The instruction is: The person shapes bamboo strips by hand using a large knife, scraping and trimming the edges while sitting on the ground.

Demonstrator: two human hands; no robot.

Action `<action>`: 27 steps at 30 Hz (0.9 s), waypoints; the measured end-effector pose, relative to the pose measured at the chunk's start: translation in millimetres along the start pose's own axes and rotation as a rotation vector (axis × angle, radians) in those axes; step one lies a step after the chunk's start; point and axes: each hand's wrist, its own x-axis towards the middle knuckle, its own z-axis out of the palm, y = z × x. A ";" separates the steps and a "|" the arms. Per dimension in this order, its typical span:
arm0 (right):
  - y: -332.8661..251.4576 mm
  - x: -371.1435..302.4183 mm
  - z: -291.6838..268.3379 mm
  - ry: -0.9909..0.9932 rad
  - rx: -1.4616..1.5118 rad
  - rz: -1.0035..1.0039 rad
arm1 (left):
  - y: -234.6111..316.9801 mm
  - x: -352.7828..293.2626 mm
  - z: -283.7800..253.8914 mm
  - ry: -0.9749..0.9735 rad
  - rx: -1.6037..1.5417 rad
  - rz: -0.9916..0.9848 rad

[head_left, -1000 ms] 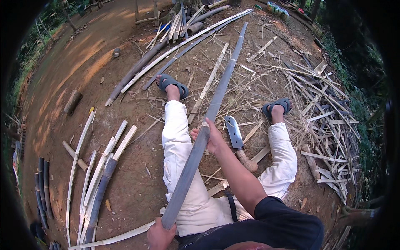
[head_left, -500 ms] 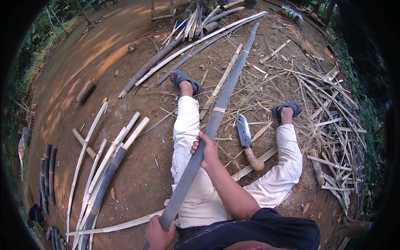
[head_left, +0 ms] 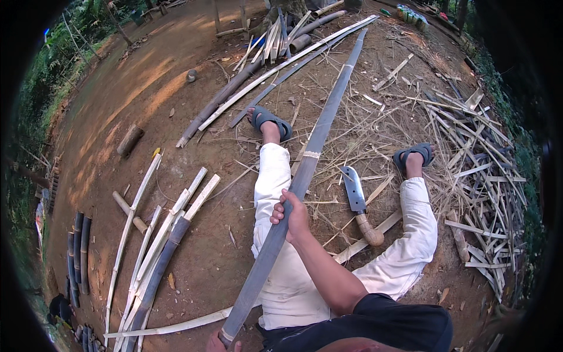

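Observation:
A long, dark grey split-bamboo strip [head_left: 274, 234] lies slantwise over my lap, its far end pointing away to the upper right. My right hand [head_left: 291, 218] is closed around the strip at its middle, below a pale node ring. At the lower edge, my left hand [head_left: 221, 344] grips the strip's near end; part of that hand is cut off by the frame. On the ground between my legs lies a machete [head_left: 353, 189] with a broad blade and a curved light wooden handle [head_left: 369, 229].
Split bamboo lengths [head_left: 153, 258] lie to my left, beside short dark bamboo pieces [head_left: 85, 255]. A heap of pale slivers [head_left: 484, 193] spreads at the right. Farther off, long poles [head_left: 223, 100] reach toward a bundle of strips [head_left: 272, 44] by a tree. My sandalled feet are spread apart.
The scene has shifted slightly to the right in view. My left hand has moved down to the lower edge with the strip's near end; my right hand keeps its hold.

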 end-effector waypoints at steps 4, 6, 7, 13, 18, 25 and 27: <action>-27.3 19.8 13.5 -0.048 -0.012 -0.038 | -7.7 13.3 0.0 -0.167 -0.015 -0.117; -45.9 37.0 15.5 -0.098 -0.003 -0.075 | -2.4 23.1 2.6 -0.162 -0.015 -0.148; -55.8 46.0 14.7 -0.097 -0.005 -0.098 | 8.4 25.6 3.8 -0.119 0.007 -0.151; -109.6 98.4 11.5 -0.003 -0.059 -0.244 | 67.5 82.9 6.5 0.325 0.203 0.101; -96.0 94.3 -24.0 0.133 -0.137 -0.147 | 115.4 115.7 -7.9 0.381 0.154 0.223; -44.6 52.9 8.8 0.187 -0.191 -0.241 | 67.6 104.6 32.7 0.480 0.120 0.215; -27.9 45.7 15.2 0.173 -0.187 -0.235 | 53.3 113.8 38.7 0.541 0.102 0.202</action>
